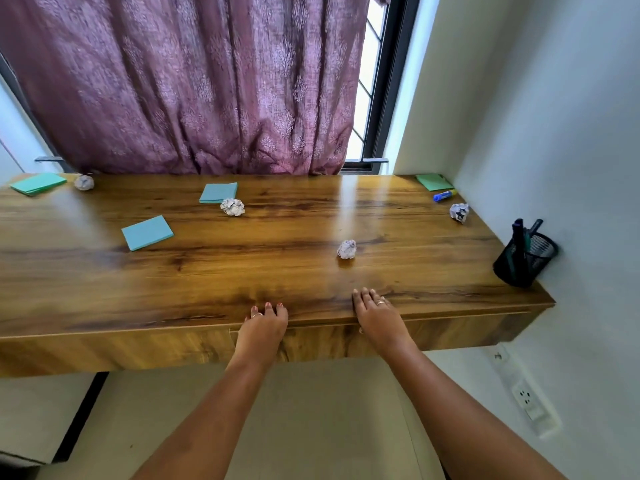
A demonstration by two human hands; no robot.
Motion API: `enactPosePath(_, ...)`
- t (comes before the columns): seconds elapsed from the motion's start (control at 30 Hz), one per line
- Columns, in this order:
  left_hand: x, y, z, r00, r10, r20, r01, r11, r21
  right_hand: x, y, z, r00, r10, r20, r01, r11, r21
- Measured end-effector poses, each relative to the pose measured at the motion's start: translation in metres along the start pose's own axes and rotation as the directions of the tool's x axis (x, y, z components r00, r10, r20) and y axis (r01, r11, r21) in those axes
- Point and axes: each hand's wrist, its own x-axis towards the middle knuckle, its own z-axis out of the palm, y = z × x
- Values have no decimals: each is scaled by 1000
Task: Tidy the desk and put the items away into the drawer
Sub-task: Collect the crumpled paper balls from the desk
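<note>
The wooden desk carries several crumpled paper balls, one at mid-right, one at the centre back. Blue sticky-note pads lie at the left and centre back; green pads sit in the back left corner and back right corner. A blue glue stick lies near the right wall. My left hand and my right hand rest on the desk's front edge, fingers on top, holding nothing. The drawer front below them is closed.
A black mesh pen holder with pens stands at the desk's right front corner against the wall. A purple curtain hangs behind the desk. Two more paper balls lie at the back left and the right.
</note>
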Motion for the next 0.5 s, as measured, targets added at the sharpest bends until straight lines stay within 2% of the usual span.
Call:
enactPosePath(0.1, 0, 5, -3, 1000, -14, 22, 14, 999, 31, 1, 2, 8, 998, -40, -49, 39, 998, -39)
enactPosePath(0.17, 1, 6, -6, 998, -29, -56, 31, 999, 41, 0, 1, 7, 996, -63, -58, 59, 996, -70)
enactPosePath(0.23, 2, 5, -11, 998, -35, -45, 38, 997, 66, -1, -2, 7, 995, -74, -67, 67, 992, -103)
enactPosePath(0.33, 7, 3, -2, 995, -9, -97, 9, 1000, 1, -1, -5, 9, 993, -48, -105, 34, 991, -132)
enactPosePath(0.43, 5, 0, -6, 995, -5, -97, 8, 1000, 27, 1, -5, 11, 998, -37, -58, 29, 991, -129)
enactPosePath(0.5, 4, 2, -10, 997, -5, -82, 8, 999, 38, 2, -4, 14, 993, -51, -102, 41, 994, -101)
